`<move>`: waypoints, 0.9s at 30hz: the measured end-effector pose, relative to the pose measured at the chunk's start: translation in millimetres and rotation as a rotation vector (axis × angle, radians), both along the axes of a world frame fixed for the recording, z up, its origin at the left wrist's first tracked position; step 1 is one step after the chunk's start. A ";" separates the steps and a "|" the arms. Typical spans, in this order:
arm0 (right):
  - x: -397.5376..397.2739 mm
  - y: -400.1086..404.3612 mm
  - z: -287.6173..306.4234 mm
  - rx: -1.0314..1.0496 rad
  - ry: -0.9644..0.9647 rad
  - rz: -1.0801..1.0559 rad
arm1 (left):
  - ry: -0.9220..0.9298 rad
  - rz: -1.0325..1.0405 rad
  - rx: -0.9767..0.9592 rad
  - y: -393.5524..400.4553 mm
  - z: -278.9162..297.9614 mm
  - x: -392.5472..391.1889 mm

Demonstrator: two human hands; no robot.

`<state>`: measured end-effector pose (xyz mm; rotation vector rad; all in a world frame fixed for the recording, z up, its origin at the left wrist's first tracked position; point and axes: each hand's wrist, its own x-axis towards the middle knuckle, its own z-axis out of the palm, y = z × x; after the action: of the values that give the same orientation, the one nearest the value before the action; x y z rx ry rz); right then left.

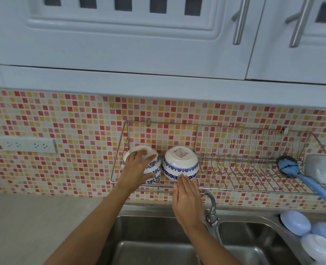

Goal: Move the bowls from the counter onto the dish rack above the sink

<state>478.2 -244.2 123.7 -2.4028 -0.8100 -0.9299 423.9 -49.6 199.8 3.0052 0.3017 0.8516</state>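
Left hand (137,167) covering bowl (154,166) on rack (234,186), bowl pattern partly hidden

Bright, even, diffuse light with cool bluish cast; source not in view. Shadows soft and faint, darkest strip under upper cabinets (158,54) along top of mosaic backsplash (62,115). Mild sheen on stainless sink (158,245) basin walls, small highlights on faucet (212,209). Wide-angle distortion strong: cabinet lines and wire dish rack (254,159) bow toward edges. Left bowl (152,167) and left hand (137,167) slightly motion-blurred; right bowl (180,163) sharper. Corners soft, plastic lids (311,232) at lower right smeared
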 end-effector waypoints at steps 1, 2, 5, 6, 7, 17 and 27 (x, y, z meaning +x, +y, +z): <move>-0.4 -0.6 1.6 -0.004 0.007 0.000 | -0.017 -0.016 -0.034 0.5 -2.1 -1.5; -1.0 -1.0 3.7 -0.011 0.016 -0.002 | -0.033 -0.036 -0.058 0.5 -4.5 -2.8; -3.1 -0.1 11.9 -0.028 0.066 -0.020 | -0.072 -0.062 -0.161 -1.5 -10.1 -5.9; -3.3 1.1 14.8 -0.042 0.090 -0.033 | -0.091 -0.042 -0.223 -3.2 -11.2 -7.1; -3.3 2.7 17.4 -0.056 0.112 -0.046 | -0.116 -0.011 -0.285 -4.6 -12.9 -9.1; -2.7 9.7 20.7 -0.144 0.220 -0.065 | -0.032 0.117 -0.115 -19.6 -69.6 -50.7; -16.1 -2.5 27.3 -0.244 0.344 0.016 | 0.152 0.200 -0.233 -34.6 -46.3 -61.1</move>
<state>462.2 -246.7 151.0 -2.6566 -0.8456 -0.4084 362.7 -84.2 153.5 2.8570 0.6631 0.5504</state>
